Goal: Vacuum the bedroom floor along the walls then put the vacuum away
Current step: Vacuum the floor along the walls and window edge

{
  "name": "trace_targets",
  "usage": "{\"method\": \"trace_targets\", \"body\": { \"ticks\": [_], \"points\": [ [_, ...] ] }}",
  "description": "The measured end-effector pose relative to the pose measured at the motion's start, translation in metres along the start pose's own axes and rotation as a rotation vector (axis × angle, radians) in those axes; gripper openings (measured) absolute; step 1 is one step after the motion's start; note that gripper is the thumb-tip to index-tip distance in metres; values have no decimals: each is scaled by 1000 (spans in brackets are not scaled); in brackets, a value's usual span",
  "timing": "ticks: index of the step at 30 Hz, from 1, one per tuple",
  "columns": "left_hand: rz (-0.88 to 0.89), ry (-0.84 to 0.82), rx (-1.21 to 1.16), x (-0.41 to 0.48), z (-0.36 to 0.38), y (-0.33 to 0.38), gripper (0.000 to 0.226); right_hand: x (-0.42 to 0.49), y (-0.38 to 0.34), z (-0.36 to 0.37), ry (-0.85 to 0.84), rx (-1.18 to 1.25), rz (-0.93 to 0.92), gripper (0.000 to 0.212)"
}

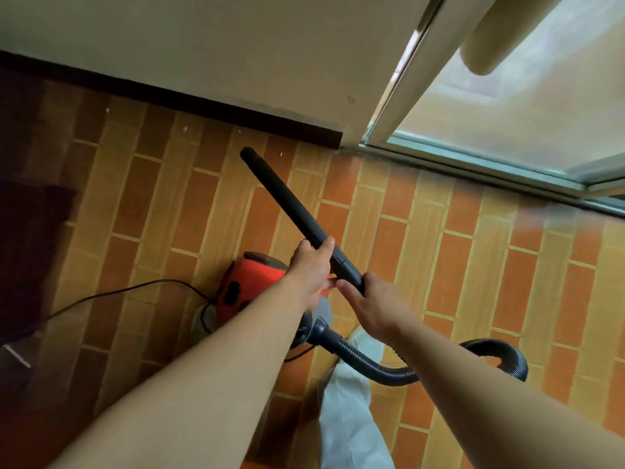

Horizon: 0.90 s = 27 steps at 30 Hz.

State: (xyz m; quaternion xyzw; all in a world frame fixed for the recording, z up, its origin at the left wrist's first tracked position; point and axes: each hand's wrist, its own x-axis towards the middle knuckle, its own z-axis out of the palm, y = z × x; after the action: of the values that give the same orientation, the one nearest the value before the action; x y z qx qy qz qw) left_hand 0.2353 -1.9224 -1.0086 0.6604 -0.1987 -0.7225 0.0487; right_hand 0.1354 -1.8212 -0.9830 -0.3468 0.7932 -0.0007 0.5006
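A black vacuum tube (280,194) slants up and left, its open end near the dark skirting board (203,106). My left hand (311,269) grips the tube at its middle. My right hand (368,302) holds the tube's lower end, fingers curled round it. The red vacuum body (243,282) stands on the tiled floor (439,252) under my left forearm. A black ribbed hose (378,367) runs from the body in a loop to the right, behind my right forearm.
A black power cord (111,294) trails left from the vacuum across the tiles. A dark piece of furniture (27,252) stands at the left. A glass sliding door (490,113) with a pale frame fills the upper right. My leg in light trousers (348,418) is below.
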Motion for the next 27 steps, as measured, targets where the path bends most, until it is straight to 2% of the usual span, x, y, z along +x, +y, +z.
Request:
{"method": "trace_targets", "body": {
  "ticks": [4, 9, 13, 27],
  "points": [
    [27, -40, 140, 41, 44, -21, 22, 22, 41, 4, 49, 88, 79, 45],
    [39, -54, 323, 91, 83, -50, 17, 68, 84, 21, 85, 222, 187, 54],
    [27, -53, 415, 124, 95, -67, 17, 96, 104, 34, 52, 284, 245, 59],
    [-7, -61, 403, 177, 96, -58, 17, 151, 106, 34, 27, 281, 242, 60]
  ]
}}
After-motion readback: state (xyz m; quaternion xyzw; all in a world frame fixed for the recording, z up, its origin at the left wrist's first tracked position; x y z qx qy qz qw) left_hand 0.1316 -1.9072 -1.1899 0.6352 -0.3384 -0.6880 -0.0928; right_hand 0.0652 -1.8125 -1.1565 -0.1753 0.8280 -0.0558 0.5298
